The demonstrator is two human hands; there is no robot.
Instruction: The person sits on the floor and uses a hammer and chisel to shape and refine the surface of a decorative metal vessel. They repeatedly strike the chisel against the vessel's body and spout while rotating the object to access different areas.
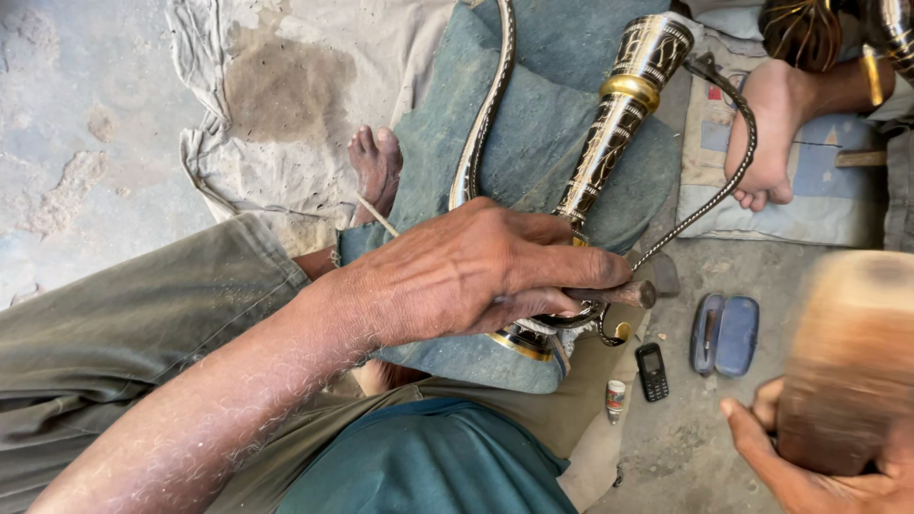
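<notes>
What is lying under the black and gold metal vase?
Under the vase lies a folded blue-grey cloth over the person's lap. The left hand covers the vase's lower part, so the contact there is hidden.

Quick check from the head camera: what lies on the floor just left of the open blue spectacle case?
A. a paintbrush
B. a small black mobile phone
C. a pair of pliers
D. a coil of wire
B: a small black mobile phone lies on the bare floor, just left of the open blue spectacle case.

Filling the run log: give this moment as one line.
left hand: grips punch tool on black-and-brass vase | right hand: holds blurred wooden mallet
</notes>
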